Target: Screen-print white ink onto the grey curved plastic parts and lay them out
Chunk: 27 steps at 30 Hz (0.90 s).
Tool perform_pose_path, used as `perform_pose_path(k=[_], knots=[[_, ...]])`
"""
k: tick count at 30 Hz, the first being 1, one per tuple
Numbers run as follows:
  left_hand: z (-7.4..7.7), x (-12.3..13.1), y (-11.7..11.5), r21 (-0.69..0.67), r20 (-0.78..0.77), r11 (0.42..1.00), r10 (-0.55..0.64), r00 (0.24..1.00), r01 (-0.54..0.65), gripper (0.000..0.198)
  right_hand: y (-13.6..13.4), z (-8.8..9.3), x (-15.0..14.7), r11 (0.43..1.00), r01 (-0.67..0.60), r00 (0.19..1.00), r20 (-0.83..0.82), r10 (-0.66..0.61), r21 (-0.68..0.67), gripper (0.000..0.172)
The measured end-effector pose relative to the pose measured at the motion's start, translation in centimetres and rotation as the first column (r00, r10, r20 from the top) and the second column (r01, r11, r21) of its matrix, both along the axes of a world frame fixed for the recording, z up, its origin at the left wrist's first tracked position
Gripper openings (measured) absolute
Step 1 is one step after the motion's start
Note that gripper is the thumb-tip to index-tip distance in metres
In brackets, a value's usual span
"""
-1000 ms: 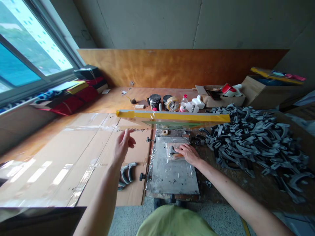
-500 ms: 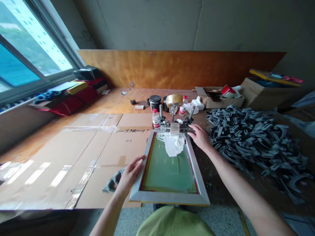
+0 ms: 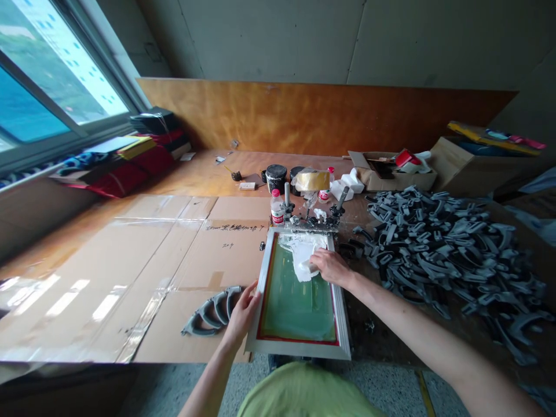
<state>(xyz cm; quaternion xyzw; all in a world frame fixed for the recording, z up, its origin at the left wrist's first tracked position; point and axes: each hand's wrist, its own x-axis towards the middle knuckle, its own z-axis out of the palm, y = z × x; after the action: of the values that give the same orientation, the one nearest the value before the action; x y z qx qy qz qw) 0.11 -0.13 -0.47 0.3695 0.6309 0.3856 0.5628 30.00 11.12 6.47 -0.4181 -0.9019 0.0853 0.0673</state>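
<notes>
A screen printing frame [image 3: 343, 324] with a silver border and green mesh lies in front of me, its far end at a metal hinge clamp [image 3: 310, 225]. White ink [image 3: 299, 246] is spread over the far part of the mesh. My left hand [image 3: 244, 313] grips the frame's left edge. Over the mesh, my right hand [image 3: 330, 266] is closed around a pale scraper [image 3: 309, 259] in the white ink; the fingers hide part of it. Left of my left hand, a grey ribbed plastic part [image 3: 208, 313] rests on the cardboard [image 3: 165, 255].
A big heap of grey plastic parts [image 3: 443, 249] covers the right side. Behind the clamp stand a red-capped bottle [image 3: 277, 208], a black tub [image 3: 275, 178], a tape roll [image 3: 311, 179] and an open carton [image 3: 391, 176]. Red packages [image 3: 125, 171] lie by the window.
My right hand has moved from beside the clamp onto the mesh and taken hold of the scraper, which stood against the clamp. The frame's near end has come down, uncovering more of the grey part.
</notes>
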Motion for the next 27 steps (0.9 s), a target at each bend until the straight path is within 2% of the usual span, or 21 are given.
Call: perform_pose_path(k=[2,4,7,11,14,17,20,24,27], knots=[[0.0,0.1,0.0,0.006,0.003,1.0,-0.001,1.0,0.001,0.077,-1.1,0.3,1.0,0.996,-0.085,0.996,-0.015,0.085,-0.005,0.032],[0.0,0.1,0.0,0.022,0.0,1.0,0.0,1.0,0.0,0.075,-1.0,1.0,1.5,0.99,-0.136,0.991,-0.02,0.135,-0.043,0.033],[0.2,0.1,-0.1,0.032,-0.007,0.999,0.014,1.0,-0.013,0.073,0.4,1.5,1.1,0.992,-0.09,0.994,-0.065,0.084,-0.085,0.027],[0.7,0.2,-0.1,0.02,-0.007,0.999,0.027,1.0,-0.027,0.075,0.4,-0.6,-0.1,0.997,0.069,0.983,-0.172,-0.061,0.045,0.029],[1.3,0.3,-0.1,0.006,0.004,0.999,0.037,0.999,-0.037,0.076,-1.7,-2.2,0.3,0.995,0.002,0.979,-0.203,0.019,0.101,0.036],[2.0,0.5,-0.1,0.0,0.009,0.999,0.05,0.999,-0.05,0.075,-2.3,-1.7,1.5,0.995,-0.067,0.974,-0.21,0.08,0.07,0.032],[3.0,0.6,-0.1,0.006,0.014,0.999,0.035,0.999,-0.035,0.073,0.2,0.5,1.5,0.999,0.031,0.971,-0.238,-0.023,0.027,0.028],[5.5,0.3,-0.1,-0.006,0.02,1.0,0.016,1.0,-0.016,0.078,5.5,3.0,-0.1,0.973,0.228,0.955,-0.183,-0.233,-0.045,0.066],[8.5,-0.1,0.4,0.015,0.046,1.0,-0.004,0.999,0.003,0.074,8.3,4.2,0.1,0.945,0.327,0.937,-0.124,-0.327,-0.025,0.07]])
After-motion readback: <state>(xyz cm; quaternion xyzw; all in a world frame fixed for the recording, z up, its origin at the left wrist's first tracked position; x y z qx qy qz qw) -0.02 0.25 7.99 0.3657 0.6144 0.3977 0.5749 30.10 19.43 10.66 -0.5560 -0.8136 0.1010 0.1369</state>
